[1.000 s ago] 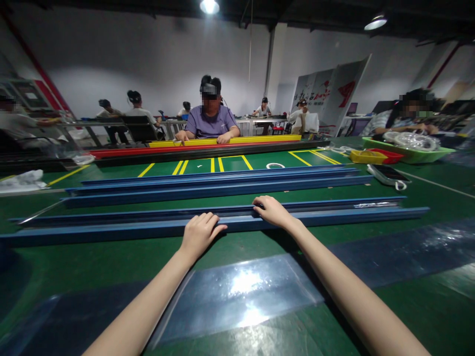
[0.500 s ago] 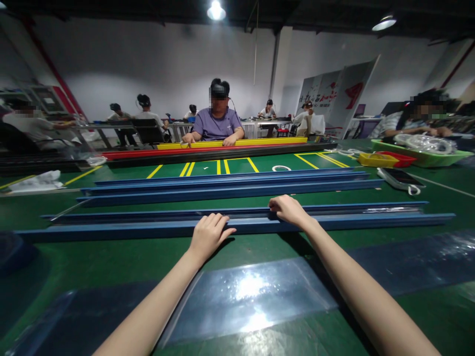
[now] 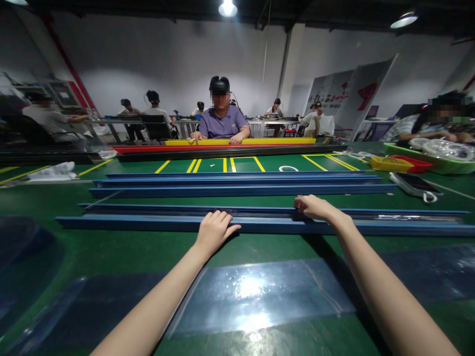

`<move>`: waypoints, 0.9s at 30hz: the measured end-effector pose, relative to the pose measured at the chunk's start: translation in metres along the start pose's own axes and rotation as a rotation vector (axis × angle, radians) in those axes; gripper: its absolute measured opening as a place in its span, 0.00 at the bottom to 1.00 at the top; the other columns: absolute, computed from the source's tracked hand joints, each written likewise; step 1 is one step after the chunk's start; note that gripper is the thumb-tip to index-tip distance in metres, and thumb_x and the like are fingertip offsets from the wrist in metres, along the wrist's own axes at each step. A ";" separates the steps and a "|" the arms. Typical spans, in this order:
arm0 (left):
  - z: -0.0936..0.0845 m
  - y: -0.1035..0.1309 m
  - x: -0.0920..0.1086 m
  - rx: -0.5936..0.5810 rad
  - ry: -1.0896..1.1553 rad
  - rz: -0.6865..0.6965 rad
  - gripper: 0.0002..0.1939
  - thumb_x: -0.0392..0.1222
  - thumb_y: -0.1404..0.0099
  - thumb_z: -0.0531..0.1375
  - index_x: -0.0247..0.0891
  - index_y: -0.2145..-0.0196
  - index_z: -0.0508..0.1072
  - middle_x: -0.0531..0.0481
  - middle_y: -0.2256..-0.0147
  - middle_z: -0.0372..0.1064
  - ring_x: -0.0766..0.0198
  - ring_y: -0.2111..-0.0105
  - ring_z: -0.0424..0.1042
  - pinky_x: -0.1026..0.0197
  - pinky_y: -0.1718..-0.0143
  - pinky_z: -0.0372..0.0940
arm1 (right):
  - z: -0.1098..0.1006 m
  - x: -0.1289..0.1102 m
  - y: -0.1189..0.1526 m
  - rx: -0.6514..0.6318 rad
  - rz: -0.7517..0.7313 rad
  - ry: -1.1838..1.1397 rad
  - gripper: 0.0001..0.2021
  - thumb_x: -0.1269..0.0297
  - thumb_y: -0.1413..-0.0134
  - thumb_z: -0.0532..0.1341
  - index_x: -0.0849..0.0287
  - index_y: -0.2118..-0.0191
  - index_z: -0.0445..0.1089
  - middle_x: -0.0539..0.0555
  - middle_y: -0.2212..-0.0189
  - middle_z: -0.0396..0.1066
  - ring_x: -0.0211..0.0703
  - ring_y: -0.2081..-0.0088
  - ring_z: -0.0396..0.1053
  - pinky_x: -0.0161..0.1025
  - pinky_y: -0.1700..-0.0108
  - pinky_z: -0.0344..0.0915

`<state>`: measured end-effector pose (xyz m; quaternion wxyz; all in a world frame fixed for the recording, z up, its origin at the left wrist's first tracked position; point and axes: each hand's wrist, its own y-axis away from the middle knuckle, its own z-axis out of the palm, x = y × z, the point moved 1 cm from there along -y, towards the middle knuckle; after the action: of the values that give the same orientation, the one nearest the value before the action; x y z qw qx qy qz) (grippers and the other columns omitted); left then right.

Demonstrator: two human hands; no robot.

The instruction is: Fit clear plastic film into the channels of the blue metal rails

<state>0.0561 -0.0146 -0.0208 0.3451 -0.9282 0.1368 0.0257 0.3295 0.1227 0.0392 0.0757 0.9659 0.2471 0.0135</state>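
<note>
A long blue channel strip (image 3: 122, 223) lies across the green table in front of me, its right end running out of view. My left hand (image 3: 215, 228) bends its fingers over the near wall of this strip, with the thumb held apart on my side. Farther right, my right hand (image 3: 313, 206) is closed, its curled fingers down at the strip's groove; the fingertips are hidden. Clear shiny film (image 3: 397, 217) shows inside the groove toward the right. Between my forearms, a clear plastic sheet (image 3: 260, 291) lies flat on the table.
More blue strips (image 3: 237, 189) lie parallel beyond mine. A phone (image 3: 413, 184), a yellow tray (image 3: 389, 163) and a green basket (image 3: 445, 160) of coiled tubing sit at right. Opposite, a person in purple (image 3: 224, 121) touches a yellow strip (image 3: 282, 141).
The near blue strip has slid right, and my right hand has moved right with it. My left hand stays at about the same place. The whole view has shifted and tilted slightly.
</note>
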 end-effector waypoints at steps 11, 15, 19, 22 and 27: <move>0.001 -0.001 0.002 -0.012 -0.047 -0.004 0.18 0.54 0.38 0.49 0.37 0.74 0.67 0.50 0.74 0.67 0.63 0.71 0.63 0.61 0.70 0.50 | 0.010 -0.080 0.002 0.255 -0.385 -0.228 0.14 0.59 0.46 0.53 0.62 0.59 0.67 0.59 0.62 0.68 0.43 0.60 0.65 0.35 0.58 0.59; 0.001 -0.001 0.002 -0.001 -0.057 0.000 0.19 0.53 0.37 0.49 0.37 0.74 0.67 0.50 0.74 0.67 0.63 0.71 0.63 0.61 0.70 0.50 | 0.018 -0.091 -0.003 0.344 -0.399 -0.229 0.11 0.64 0.46 0.53 0.63 0.60 0.68 0.59 0.63 0.69 0.43 0.59 0.65 0.36 0.57 0.59; 0.001 -0.001 0.002 0.003 -0.052 0.002 0.19 0.53 0.37 0.49 0.37 0.75 0.67 0.51 0.75 0.66 0.64 0.73 0.63 0.61 0.71 0.50 | 0.023 -0.082 -0.009 0.359 -0.398 -0.326 0.10 0.70 0.50 0.56 0.63 0.61 0.69 0.57 0.63 0.70 0.42 0.60 0.66 0.35 0.58 0.59; 0.002 -0.001 0.001 0.007 -0.051 0.003 0.19 0.53 0.37 0.49 0.37 0.75 0.67 0.50 0.75 0.66 0.64 0.73 0.63 0.61 0.71 0.50 | 0.024 -0.079 -0.013 0.369 -0.385 -0.379 0.10 0.73 0.54 0.57 0.62 0.63 0.70 0.55 0.64 0.71 0.41 0.61 0.67 0.33 0.59 0.59; 0.004 0.000 0.001 0.002 -0.059 -0.001 0.20 0.54 0.37 0.48 0.37 0.76 0.66 0.51 0.76 0.66 0.64 0.73 0.63 0.61 0.71 0.50 | 0.026 -0.083 -0.016 0.380 -0.318 -0.401 0.08 0.73 0.57 0.60 0.61 0.66 0.70 0.54 0.67 0.72 0.41 0.64 0.67 0.33 0.63 0.59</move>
<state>0.0574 -0.0122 -0.0234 0.3499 -0.9268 0.1263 0.0527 0.2510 0.0935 0.0124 -0.0577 0.8955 0.3731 -0.2357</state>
